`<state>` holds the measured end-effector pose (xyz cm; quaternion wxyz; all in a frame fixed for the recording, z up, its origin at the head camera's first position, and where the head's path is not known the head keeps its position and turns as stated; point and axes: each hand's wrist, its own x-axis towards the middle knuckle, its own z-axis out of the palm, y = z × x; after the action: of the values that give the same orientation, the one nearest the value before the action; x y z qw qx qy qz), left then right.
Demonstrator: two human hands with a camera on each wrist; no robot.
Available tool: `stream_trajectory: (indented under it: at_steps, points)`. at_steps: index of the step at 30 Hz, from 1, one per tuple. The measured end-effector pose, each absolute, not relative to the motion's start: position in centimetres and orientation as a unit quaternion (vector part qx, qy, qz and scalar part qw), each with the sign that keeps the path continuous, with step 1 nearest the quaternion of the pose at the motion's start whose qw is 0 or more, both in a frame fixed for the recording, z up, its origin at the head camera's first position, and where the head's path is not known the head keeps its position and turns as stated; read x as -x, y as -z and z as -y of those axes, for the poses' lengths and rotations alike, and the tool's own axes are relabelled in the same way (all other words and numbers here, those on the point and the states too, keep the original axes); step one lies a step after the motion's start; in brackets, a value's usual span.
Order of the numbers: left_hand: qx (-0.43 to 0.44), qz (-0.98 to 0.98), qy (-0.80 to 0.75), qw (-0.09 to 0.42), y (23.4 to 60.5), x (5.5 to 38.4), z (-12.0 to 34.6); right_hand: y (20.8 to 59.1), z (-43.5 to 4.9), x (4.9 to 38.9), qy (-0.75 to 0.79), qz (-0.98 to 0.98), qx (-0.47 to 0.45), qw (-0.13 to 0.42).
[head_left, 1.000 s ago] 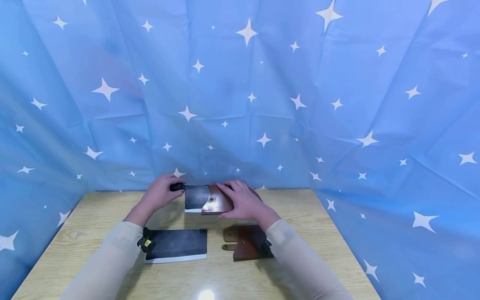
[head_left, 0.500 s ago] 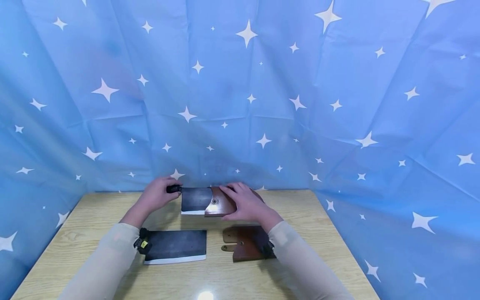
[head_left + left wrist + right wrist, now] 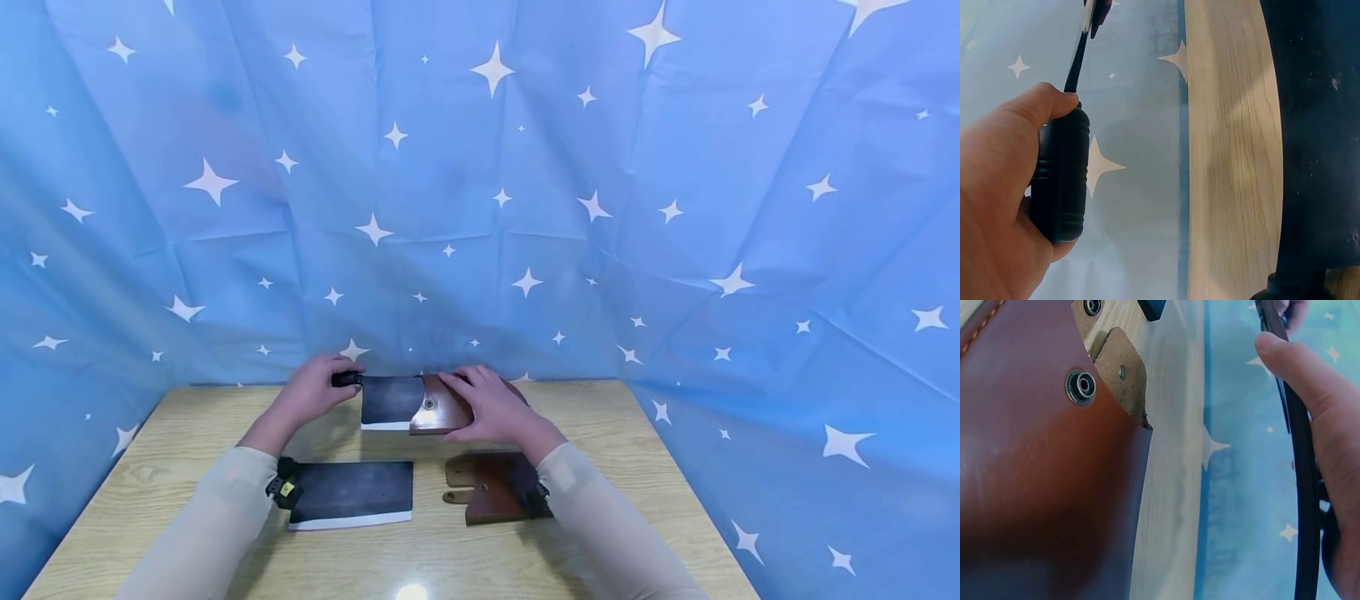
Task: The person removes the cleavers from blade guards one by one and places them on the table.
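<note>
Near the table's back edge my left hand (image 3: 315, 387) grips the black handle (image 3: 1060, 175) of a cleaver (image 3: 390, 402), the thumb lying along it in the left wrist view. The dark blade with its pale edge is partly inside a brown leather sheath (image 3: 442, 408). My right hand (image 3: 491, 407) holds this sheath, thumb on the near side and fingers over the top. Below the left wrist a second cleaver (image 3: 356, 492) lies on the table, its handle mostly hidden by the wrist camera. Under the right forearm lies a second brown leather sheath (image 3: 491, 492) with snap studs and strap tabs.
The light wooden table (image 3: 420, 558) ends at the back against a blue curtain (image 3: 480, 208) with white stars. The same curtain hangs at both sides. Each wrist carries a black camera mount.
My left hand has shifted slightly left and down with the cleaver, and a little more blade shows outside the sheath. The right hand has barely moved, still holding the sheath.
</note>
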<state>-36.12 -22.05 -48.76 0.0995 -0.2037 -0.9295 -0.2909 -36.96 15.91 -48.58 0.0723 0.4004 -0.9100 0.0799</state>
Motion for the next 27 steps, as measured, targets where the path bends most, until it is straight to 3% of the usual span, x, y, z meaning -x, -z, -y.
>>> stream_trajectory:
  at_steps: [27]
  points:
    - [0.206,0.925,0.305,0.091,49.3,36.3,23.4,48.4,-17.0,36.9,-0.061,0.918,-0.389,0.043]
